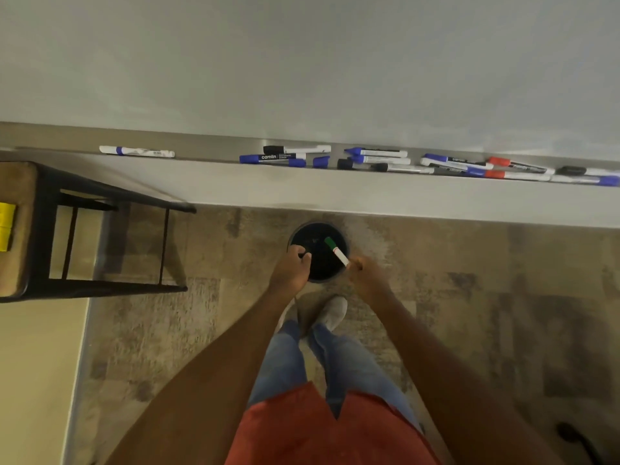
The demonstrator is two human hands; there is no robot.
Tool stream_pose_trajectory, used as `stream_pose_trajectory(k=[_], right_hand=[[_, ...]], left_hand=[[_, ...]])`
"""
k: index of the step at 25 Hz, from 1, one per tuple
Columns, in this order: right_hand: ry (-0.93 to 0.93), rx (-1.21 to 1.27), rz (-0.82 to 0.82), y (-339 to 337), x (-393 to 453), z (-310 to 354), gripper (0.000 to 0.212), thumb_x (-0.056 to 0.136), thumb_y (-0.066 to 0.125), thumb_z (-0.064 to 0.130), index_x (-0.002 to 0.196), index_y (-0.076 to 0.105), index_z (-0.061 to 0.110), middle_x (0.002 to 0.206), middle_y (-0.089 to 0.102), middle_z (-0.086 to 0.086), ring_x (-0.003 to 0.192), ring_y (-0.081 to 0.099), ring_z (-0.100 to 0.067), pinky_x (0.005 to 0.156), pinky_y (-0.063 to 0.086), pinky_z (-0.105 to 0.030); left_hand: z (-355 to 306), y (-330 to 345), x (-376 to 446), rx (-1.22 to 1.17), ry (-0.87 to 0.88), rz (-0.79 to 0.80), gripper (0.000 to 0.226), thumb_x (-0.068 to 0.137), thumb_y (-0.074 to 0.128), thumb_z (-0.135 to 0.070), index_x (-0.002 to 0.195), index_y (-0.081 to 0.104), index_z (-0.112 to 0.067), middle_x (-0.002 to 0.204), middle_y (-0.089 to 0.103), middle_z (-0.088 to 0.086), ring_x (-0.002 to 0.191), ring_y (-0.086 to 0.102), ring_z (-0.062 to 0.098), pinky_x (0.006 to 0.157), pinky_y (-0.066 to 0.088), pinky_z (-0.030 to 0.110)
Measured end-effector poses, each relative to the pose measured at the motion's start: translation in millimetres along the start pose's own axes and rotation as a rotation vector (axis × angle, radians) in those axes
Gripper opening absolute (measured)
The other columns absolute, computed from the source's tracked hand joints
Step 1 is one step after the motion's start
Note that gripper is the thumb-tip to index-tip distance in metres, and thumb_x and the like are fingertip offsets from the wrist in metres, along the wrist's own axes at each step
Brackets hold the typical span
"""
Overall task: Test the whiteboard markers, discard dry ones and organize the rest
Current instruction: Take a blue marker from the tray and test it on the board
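My right hand (364,275) holds a white marker with a green cap (336,251) by its tail, the capped end pointing over the round black bin (318,251) on the floor. My left hand (292,268) is closed at the bin's left rim with a small dark object at its fingertips; I cannot tell what it is. Above, the whiteboard (302,62) has a tray ledge (214,156) carrying several markers: one blue-banded marker (137,151) alone at left, a Camlin blue marker (272,158) and a black-capped one (297,149) in the middle, blue, black and red ones (518,169) to the right.
A dark wooden stool (100,229) stands at the left with a yellow object (6,226) on it. A loose blue cap (321,161) and a black cap (345,163) lie on the tray. My feet (332,312) stand on patterned carpet just behind the bin.
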State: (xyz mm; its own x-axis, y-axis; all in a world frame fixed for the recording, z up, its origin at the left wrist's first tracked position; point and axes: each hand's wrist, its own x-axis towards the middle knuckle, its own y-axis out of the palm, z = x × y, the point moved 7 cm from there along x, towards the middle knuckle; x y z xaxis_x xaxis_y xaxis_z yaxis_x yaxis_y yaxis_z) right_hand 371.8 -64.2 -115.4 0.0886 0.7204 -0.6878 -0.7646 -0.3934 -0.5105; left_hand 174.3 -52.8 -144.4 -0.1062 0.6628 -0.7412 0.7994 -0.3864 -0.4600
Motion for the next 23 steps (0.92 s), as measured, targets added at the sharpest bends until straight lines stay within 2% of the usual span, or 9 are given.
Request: stream_pose_trajectory(k=[2, 4, 8, 11, 13, 14, 17, 20, 23], right_hand=[[0.103, 0.008, -0.020, 13, 14, -23, 0.013, 0.103, 0.051, 0.012, 0.109, 0.062, 0.014, 0.093, 0.060, -0.004, 0.083, 0.057, -0.016, 0.064, 0.041, -0.023], [0.154, -0.020, 0.008, 28, 22, -38, 0.019, 0.102, 0.049, 0.007, 0.113, 0.064, 0.002, 0.095, 0.057, -0.007, 0.088, 0.055, -0.021, 0.063, 0.041, -0.026], [0.112, 0.022, 0.005, 48, 22, -42, 0.017, 0.103, 0.050, 0.012, 0.114, 0.063, 0.011, 0.103, 0.058, -0.004, 0.096, 0.055, -0.020, 0.079, 0.041, -0.030], [0.073, 0.129, -0.048, 53, 19, -23, 0.025, 0.103, 0.050, 0.017, 0.121, 0.067, 0.012, 0.109, 0.064, -0.002, 0.101, 0.060, -0.017, 0.088, 0.052, -0.037], [-0.021, 0.201, -0.120, 43, 12, 14, 0.025, 0.102, 0.048, 0.016, 0.112, 0.070, 0.015, 0.100, 0.065, 0.002, 0.092, 0.061, -0.013, 0.084, 0.053, -0.036], [-0.058, 0.234, -0.153, 35, 8, 37, 0.024, 0.102, 0.047, 0.016, 0.107, 0.071, 0.017, 0.098, 0.065, 0.004, 0.088, 0.061, -0.011, 0.079, 0.052, -0.031], [-0.177, 0.250, -0.258, 8, -3, 105, 0.028, 0.107, 0.045, 0.028, 0.124, 0.065, 0.019, 0.116, 0.063, 0.008, 0.096, 0.061, -0.004, 0.072, 0.045, -0.006], [-0.361, 0.240, -0.320, -11, -3, 169, 0.026, 0.108, 0.047, 0.030, 0.127, 0.061, 0.019, 0.123, 0.059, 0.010, 0.108, 0.059, -0.005, 0.090, 0.049, -0.014], [-0.486, 0.209, -0.359, -15, 8, 210, 0.023, 0.106, 0.053, 0.020, 0.127, 0.060, 0.018, 0.130, 0.060, 0.002, 0.110, 0.060, -0.011, 0.092, 0.052, -0.023]], left_hand=[[5, -2, -2, 0.061, 0.050, 0.023, 0.037, 0.105, 0.047, -0.032, 0.136, 0.055, -0.013, 0.129, 0.064, 0.011, 0.117, 0.061, 0.030, 0.099, 0.049, 0.038], [10, -5, -2, 0.095, 0.077, 0.036, 0.037, 0.106, 0.047, -0.030, 0.137, 0.055, -0.013, 0.132, 0.063, 0.011, 0.121, 0.059, 0.030, 0.097, 0.046, 0.036], [8, -14, -8, 0.083, 0.135, 0.041, 0.035, 0.105, 0.047, -0.028, 0.136, 0.056, -0.014, 0.130, 0.066, 0.010, 0.118, 0.062, 0.027, 0.097, 0.050, 0.037], [-4, -27, -14, 0.056, 0.173, 0.022, 0.032, 0.106, 0.047, -0.027, 0.133, 0.058, -0.016, 0.128, 0.066, 0.008, 0.114, 0.062, 0.025, 0.090, 0.047, 0.031], [-19, -45, -19, 0.032, 0.214, -0.020, 0.032, 0.106, 0.046, -0.027, 0.134, 0.058, -0.017, 0.129, 0.066, 0.006, 0.114, 0.062, 0.021, 0.086, 0.043, 0.028], [-28, -57, -21, 0.016, 0.238, -0.056, 0.032, 0.106, 0.045, -0.026, 0.134, 0.058, -0.017, 0.128, 0.066, 0.004, 0.113, 0.062, 0.018, 0.086, 0.042, 0.027], [-59, -104, -26, -0.025, 0.339, -0.252, 0.028, 0.106, 0.046, -0.028, 0.129, 0.060, -0.020, 0.121, 0.065, -0.002, 0.106, 0.059, 0.008, 0.084, 0.044, 0.025], [-86, -151, -21, -0.015, 0.490, -0.499, 0.022, 0.104, 0.052, -0.027, 0.123, 0.060, -0.021, 0.119, 0.064, -0.003, 0.110, 0.059, 0.012, 0.089, 0.052, 0.027], [-104, -183, -6, 0.146, 0.552, -0.664, 0.026, 0.099, 0.058, -0.022, 0.125, 0.060, -0.019, 0.125, 0.062, 0.003, 0.115, 0.055, 0.020, 0.092, 0.048, 0.035]])
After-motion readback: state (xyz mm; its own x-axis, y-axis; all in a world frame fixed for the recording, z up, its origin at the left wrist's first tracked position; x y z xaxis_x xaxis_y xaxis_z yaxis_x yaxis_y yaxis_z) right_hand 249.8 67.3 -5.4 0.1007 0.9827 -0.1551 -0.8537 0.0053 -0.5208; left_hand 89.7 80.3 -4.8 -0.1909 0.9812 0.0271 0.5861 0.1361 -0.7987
